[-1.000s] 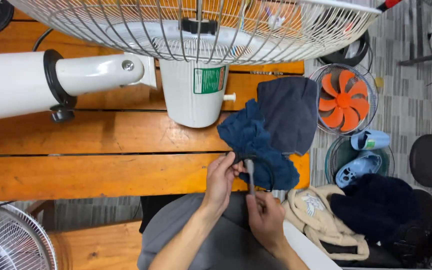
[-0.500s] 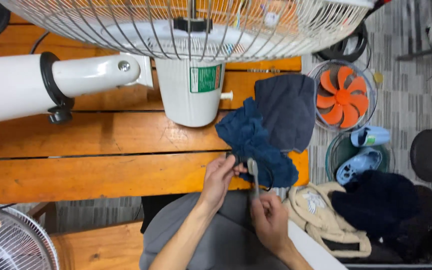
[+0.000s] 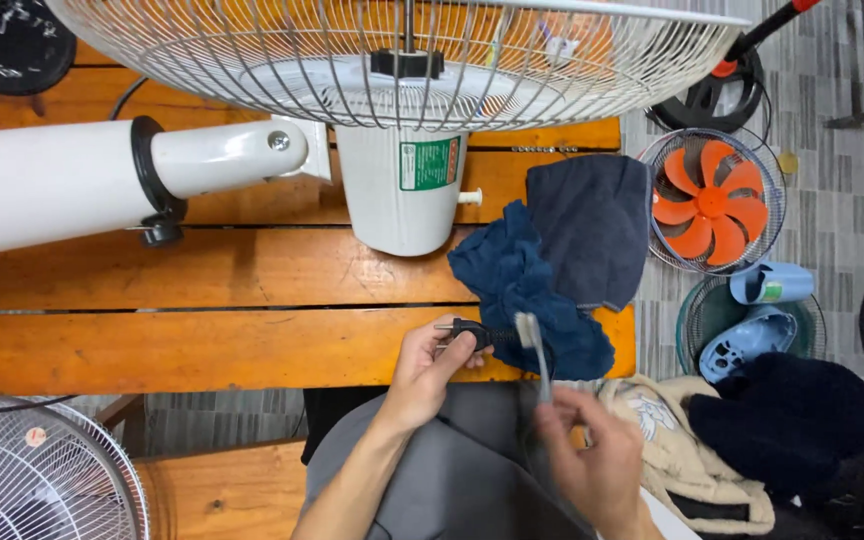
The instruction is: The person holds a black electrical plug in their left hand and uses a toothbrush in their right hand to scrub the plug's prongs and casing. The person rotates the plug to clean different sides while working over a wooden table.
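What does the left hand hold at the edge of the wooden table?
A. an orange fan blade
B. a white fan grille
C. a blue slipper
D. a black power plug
D: the left hand pinches a black power plug with its prongs pointing left, just beside the dark blue cloth.

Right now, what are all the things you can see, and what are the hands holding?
Fan grille: one, white wire, top.
Fan motor housing: one, white, under the grille.
Fan pole: one, white, left, lying on the table.
Table: one, orange wood.
Cloths: two, dark blue and grey, table's right end.
Small fan: one, orange blades, on the floor at right.
Slippers: two, light blue, below it.
Second grille: one, white, bottom left.
Plug: one, black, in the left hand.
Toothbrush: one, pale, in the right hand.
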